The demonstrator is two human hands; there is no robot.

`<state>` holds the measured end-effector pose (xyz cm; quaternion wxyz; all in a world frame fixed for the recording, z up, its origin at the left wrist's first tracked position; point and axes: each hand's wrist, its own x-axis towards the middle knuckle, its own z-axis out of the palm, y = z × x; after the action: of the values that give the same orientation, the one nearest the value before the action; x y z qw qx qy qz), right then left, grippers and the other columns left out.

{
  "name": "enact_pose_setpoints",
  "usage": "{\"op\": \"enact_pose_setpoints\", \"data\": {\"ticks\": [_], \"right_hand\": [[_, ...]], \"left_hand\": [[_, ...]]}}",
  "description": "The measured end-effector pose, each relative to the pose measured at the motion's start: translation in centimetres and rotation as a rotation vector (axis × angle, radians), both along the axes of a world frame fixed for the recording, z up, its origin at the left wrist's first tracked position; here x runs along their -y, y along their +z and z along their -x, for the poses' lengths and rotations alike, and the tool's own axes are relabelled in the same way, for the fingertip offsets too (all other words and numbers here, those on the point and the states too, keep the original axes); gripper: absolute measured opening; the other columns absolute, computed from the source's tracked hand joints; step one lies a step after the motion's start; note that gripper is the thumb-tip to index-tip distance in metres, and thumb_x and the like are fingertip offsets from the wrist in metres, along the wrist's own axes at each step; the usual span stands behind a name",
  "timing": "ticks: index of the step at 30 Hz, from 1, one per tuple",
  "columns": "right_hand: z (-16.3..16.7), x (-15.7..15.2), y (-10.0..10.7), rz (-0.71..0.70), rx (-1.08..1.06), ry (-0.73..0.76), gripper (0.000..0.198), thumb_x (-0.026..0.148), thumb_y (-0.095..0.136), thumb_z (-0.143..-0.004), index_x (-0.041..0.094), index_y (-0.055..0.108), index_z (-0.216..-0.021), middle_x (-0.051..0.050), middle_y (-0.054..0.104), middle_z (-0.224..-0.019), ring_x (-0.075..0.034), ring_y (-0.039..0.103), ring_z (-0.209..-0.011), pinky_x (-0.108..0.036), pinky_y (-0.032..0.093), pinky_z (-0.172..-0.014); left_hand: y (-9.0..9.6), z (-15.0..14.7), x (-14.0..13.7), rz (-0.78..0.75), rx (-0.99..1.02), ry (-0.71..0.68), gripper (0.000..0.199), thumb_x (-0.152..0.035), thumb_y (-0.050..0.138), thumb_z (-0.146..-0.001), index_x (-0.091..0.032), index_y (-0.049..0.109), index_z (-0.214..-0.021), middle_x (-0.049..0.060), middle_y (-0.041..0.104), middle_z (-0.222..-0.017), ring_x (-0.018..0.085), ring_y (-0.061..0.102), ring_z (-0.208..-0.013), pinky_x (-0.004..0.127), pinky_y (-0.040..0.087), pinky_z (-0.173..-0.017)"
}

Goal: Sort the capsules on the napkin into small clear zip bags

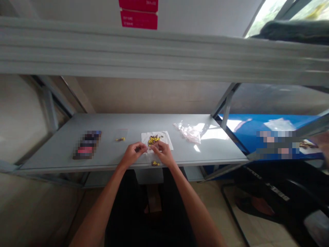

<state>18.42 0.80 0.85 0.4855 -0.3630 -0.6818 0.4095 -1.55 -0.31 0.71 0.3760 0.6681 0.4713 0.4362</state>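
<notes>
Both hands are at the front edge of the grey table, pinching the top of a small clear plastic bag (155, 163) with a few yellow and brown pieces at its bottom. My left hand (132, 153) has thumb and fingertips together at the bag's left corner. At the right corner, my right hand (163, 153) is closed the same way. Just beyond them, a heap of yellow beads and dark brown bits (154, 139) lies on a white sheet (167, 140). Further left lies another small clear bag (123, 133) with similar pieces inside.
Loose clear plastic bags (190, 133) lie to the right on the table (102, 120). A dark, pixelated flat object (87, 145) is at the left. A shelf beam (154, 55) crosses overhead, with red boxes (138, 17) above. At far right are a blue table (239, 137) and a black chair (269, 192).
</notes>
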Motion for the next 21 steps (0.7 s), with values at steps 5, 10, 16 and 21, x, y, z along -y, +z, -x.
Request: {"op": "enact_pose_setpoints", "data": {"ticks": [5, 10, 16, 21], "right_hand": [[-0.07, 0.07, 0.05, -0.004, -0.023, -0.017, 0.034, 0.050, 0.064, -0.093, 0.017, 0.068, -0.084, -0.004, 0.069, -0.080, -0.014, 0.060, -0.069, -0.025, 0.045, -0.064], [0.02, -0.01, -0.07, -0.001, -0.021, -0.046, 0.033, 0.050, 0.064, -0.092, 0.017, 0.070, -0.089, -0.006, 0.072, -0.086, -0.016, 0.065, -0.076, -0.025, 0.048, -0.066], [0.19, 0.01, 0.01, 0.063, -0.028, 0.006, 0.036, 0.051, 0.069, -0.089, 0.017, 0.073, -0.098, -0.008, 0.076, -0.088, -0.018, 0.070, -0.080, -0.025, 0.050, -0.065], [0.17, -0.20, -0.45, 0.010, 0.056, 0.039, 0.036, 0.051, 0.067, -0.090, 0.016, 0.074, -0.087, -0.007, 0.075, -0.083, -0.018, 0.068, -0.075, -0.027, 0.050, -0.067]], "left_hand": [[0.17, -0.12, 0.06, 0.002, -0.001, 0.002, 0.037, -0.053, 0.067, -0.087, -0.017, 0.071, -0.086, 0.004, 0.070, -0.082, 0.018, 0.063, -0.079, 0.028, 0.049, -0.077], [0.37, 0.10, 0.08, 0.018, 0.034, 0.012, 0.036, -0.052, 0.071, -0.084, -0.016, 0.072, -0.085, 0.004, 0.071, -0.082, 0.018, 0.064, -0.079, 0.030, 0.050, -0.078], [0.43, 0.23, 0.05, 0.018, 0.056, 0.068, 0.035, -0.051, 0.074, -0.080, -0.017, 0.072, -0.081, 0.004, 0.071, -0.079, 0.018, 0.063, -0.075, 0.029, 0.050, -0.074], [0.59, 0.17, 0.17, 0.004, 0.029, 0.046, 0.034, -0.051, 0.073, -0.081, -0.017, 0.069, -0.076, 0.003, 0.069, -0.074, 0.018, 0.062, -0.072, 0.029, 0.049, -0.073]]}}
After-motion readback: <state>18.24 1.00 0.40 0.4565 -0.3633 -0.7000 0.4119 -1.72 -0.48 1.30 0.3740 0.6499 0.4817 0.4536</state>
